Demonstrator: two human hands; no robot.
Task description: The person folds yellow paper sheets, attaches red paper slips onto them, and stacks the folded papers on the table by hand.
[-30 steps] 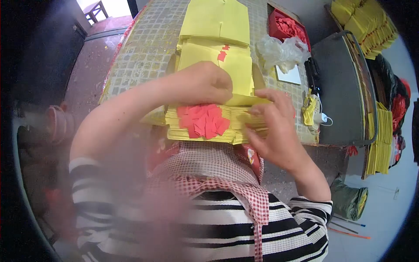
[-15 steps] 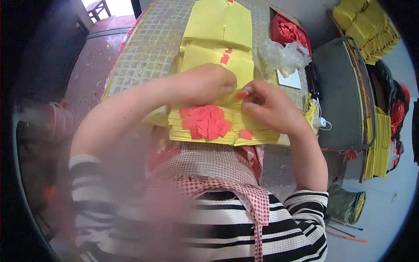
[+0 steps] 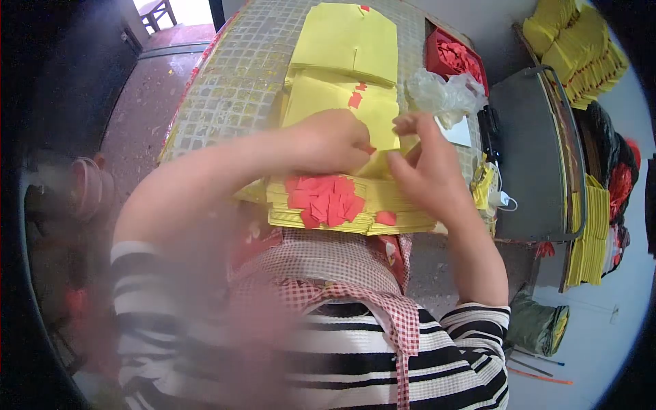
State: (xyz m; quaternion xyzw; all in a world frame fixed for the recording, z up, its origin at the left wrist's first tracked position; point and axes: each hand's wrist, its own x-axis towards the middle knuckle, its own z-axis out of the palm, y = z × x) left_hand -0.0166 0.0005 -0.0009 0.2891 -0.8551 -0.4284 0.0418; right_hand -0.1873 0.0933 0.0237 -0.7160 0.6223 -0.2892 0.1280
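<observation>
Yellow paper pieces (image 3: 345,44) lie in stacks on the table, with small red slips (image 3: 354,100) along their middle. My left hand (image 3: 335,140) is closed over the paper, a bit of red slip showing at its fingertips. To its right, my right hand (image 3: 427,160) has its thumb and fingers apart at the sheet's right edge, nothing visible between them. Nearest my body, a loose pile of red slips (image 3: 326,200) rests on a thick yellow stack (image 3: 406,220). One separate red slip (image 3: 386,218) lies on that stack's right part.
At the back right is a red box (image 3: 456,58) of red slips, beside a crumpled clear plastic bag (image 3: 447,96). A white card (image 3: 457,131), a white plug (image 3: 501,199) and a grey panel (image 3: 529,154) are further right. More yellow bundles (image 3: 589,232) stand by the wall.
A lone red slip has appeared near the front. The red slip seen at my right fingertips half a second ago now shows at my left fingertips, and my right hand has opened.
</observation>
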